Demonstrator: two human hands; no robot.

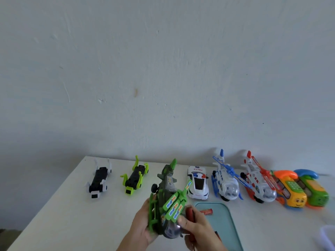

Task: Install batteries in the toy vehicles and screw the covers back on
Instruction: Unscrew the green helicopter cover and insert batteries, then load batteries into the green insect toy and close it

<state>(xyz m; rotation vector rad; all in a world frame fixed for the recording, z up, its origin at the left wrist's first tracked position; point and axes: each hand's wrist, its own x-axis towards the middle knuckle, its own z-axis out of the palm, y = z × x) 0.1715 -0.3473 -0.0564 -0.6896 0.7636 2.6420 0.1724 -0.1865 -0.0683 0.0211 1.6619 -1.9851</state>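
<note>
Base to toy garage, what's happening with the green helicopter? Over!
Left hand grips green helicopter, lifted above the table. Right hand steadies its nose while holding a red-handled tool. Nothing in the way. Over.

A white table (54,214) carries seven toy vehicles (one row) and a teal tray (226,225).

Blurred pale object (329,236) cut off at right edge.

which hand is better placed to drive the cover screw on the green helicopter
Right hand: its grip already holds the red-handled screwdriver, while the left hand cradles the green plastic toy helicopter.
</note>
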